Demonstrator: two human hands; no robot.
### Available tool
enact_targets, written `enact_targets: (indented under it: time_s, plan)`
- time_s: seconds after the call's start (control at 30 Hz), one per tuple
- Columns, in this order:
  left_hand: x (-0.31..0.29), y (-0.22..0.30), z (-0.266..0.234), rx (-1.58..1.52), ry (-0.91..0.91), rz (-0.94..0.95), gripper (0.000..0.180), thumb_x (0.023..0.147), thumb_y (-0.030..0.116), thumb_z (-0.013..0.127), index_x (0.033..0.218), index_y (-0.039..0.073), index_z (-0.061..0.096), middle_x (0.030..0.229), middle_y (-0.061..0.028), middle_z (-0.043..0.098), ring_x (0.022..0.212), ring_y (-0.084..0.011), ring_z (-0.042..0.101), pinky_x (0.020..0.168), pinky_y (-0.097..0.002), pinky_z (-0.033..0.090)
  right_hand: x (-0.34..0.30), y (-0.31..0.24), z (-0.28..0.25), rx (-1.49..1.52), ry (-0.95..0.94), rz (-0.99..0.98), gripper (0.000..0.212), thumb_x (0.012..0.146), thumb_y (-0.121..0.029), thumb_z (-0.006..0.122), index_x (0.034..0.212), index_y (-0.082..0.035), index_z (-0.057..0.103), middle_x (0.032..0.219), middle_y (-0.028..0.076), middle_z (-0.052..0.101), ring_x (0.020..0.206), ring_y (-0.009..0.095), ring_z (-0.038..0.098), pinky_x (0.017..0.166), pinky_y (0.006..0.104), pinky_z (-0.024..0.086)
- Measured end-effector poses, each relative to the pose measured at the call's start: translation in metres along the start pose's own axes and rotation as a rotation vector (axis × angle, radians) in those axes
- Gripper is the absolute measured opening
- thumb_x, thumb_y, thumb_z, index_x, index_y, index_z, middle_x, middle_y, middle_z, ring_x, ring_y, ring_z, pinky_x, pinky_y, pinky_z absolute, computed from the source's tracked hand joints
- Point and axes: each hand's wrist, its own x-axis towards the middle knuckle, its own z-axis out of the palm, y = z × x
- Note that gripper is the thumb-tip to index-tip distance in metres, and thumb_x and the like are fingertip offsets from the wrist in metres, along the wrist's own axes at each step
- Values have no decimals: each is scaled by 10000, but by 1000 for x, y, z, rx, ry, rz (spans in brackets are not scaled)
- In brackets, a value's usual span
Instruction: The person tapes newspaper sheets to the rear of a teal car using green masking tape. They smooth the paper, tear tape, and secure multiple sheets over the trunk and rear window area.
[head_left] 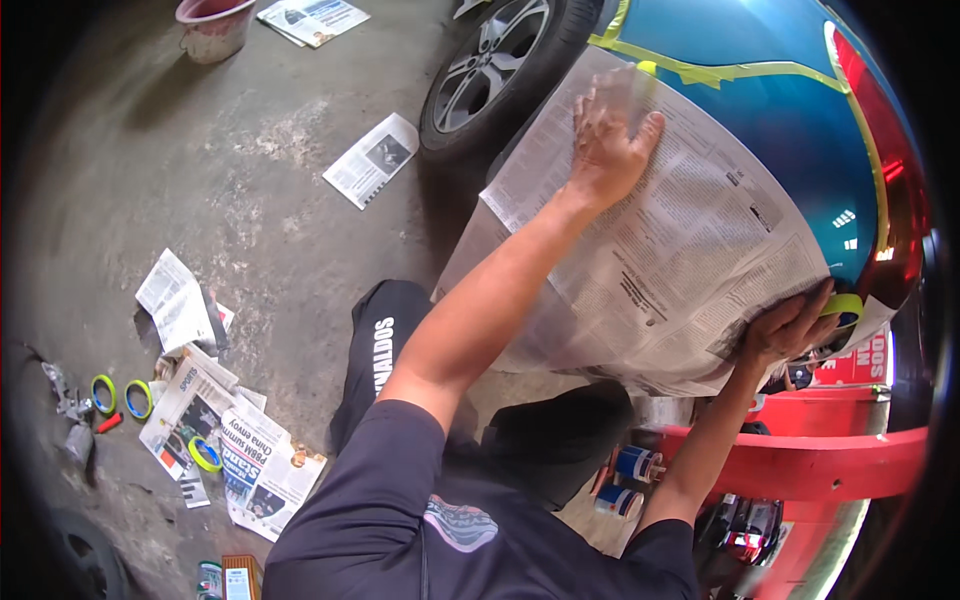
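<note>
A sheet of newspaper (640, 235) lies over the lower part of a teal car body panel (800, 130), with yellow-green masking tape (720, 72) along the panel's upper part. My left hand (612, 140) rests on the paper's upper left part, fingers spread and slightly blurred, near a bright yellow-green piece at the paper's top edge. Lower right, my right hand (785, 328) lies against the paper's edge and holds a roll of yellow-green masking tape (847, 308) at its fingers. The grip's underside and the right thumb are hidden.
The car's wheel (490, 65) stands upper left of the paper, the red tail light (885, 150) to the right. Newspapers (262, 470), tape rolls (138, 400) and a bucket (215, 30) are on the floor at left. A red curved beam (800, 465) and blue-labelled cans (636, 463) are lower right.
</note>
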Motion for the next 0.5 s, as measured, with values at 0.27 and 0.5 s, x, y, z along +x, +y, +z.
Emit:
enact_targets:
  time_s: [0.27,0.5]
  plan:
    - [8,2,-7,-311,25,-157,720,959,225,694,1566,41,352,1486,-194,529,1398,-349,487,1156,-419,384,-3,4,1,-3,-12,16,423,1045,-169,476,1405,1,620,1391,228,616,1319,459,515,1137,579,334]
    - [3,0,3,-119,10,-100,692,1000,252,644,1583,36,342,1595,-216,422,1505,-339,365,1230,-409,283,-7,2,-3,66,13,113,434,1029,-161,486,1413,-6,618,1455,249,570,1386,482,458,1170,573,317]
